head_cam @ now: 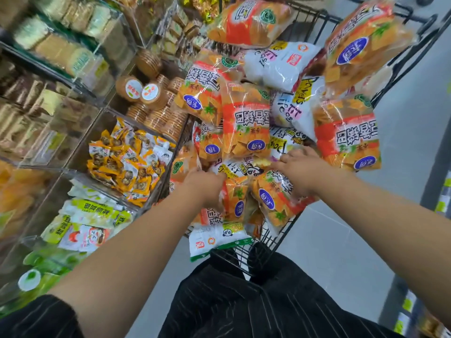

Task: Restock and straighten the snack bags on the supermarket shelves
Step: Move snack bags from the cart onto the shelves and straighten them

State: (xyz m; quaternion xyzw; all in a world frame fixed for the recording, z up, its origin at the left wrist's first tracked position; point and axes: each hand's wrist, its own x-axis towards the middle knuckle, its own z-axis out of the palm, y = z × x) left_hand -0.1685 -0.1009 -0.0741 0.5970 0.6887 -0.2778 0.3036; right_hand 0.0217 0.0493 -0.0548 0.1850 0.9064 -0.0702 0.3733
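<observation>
We see both hands down in the wire cart (pixel 240 259), heaped with orange snack bags (pixel 246 123) and white bags (pixel 275 64). Left hand (pixel 205 187) digs into the pile at the cart's near-left side, fingers buried between bags; we cannot tell if it grips anything. The middle orange bag (pixel 236 203) touches it on its right. Right hand (pixel 301 170) rests on top with fingers stretched leftward and blurred, the right orange bag (pixel 272 200) just under the wrist. Shelf bins (pixel 105 113) stand left of the cart, with small yellow packets (pixel 127 164) inside.
</observation>
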